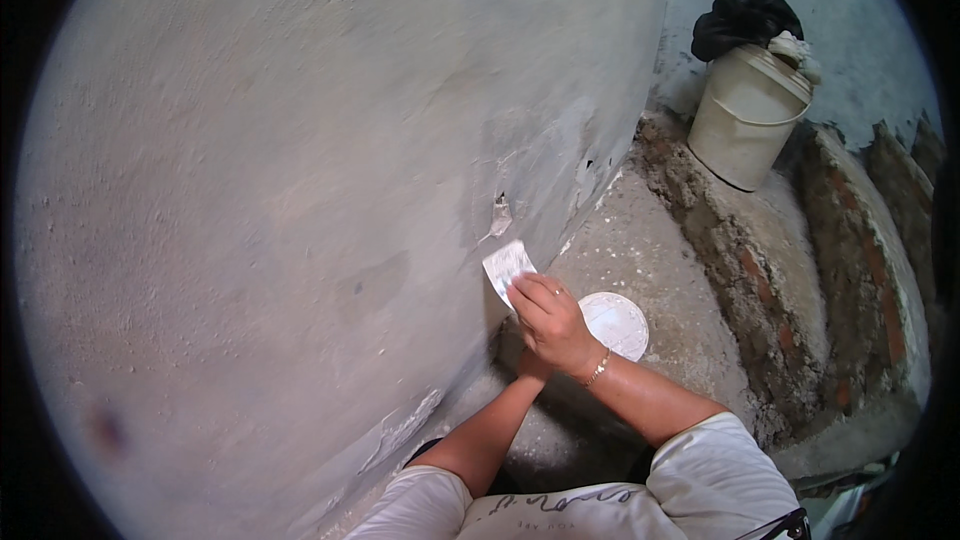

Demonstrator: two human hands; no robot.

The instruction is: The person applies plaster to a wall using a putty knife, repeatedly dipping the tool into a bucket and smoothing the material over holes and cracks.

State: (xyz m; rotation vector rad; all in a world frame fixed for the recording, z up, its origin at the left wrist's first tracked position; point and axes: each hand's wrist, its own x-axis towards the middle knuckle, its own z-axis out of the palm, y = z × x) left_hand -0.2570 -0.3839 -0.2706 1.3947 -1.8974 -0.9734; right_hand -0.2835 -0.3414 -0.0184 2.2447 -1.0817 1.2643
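Observation:
My right hand (555,325), with a bracelet at its wrist, is closed on a flat white rectangular piece (508,265) with greyish streaks. Whether it is a sheet or a thin spreader cannot be made out. The piece is held close to the grey wall (290,190), just below a small chipped hole (501,212) with paler patches around it. Behind the right hand, my left hand (534,364) shows only near the wrist, and its fingers are hidden. A round white lid or bucket top (615,325) with specks lies just beyond my right wrist.
Rough concrete steps (765,290) with exposed brick rise on the right. A dirty white bucket (745,125) stands on one, with a black plastic bag (748,18) on top. Speckled floor (665,260) lies between wall and steps. Glasses (785,525) hang at my shirt's lower right.

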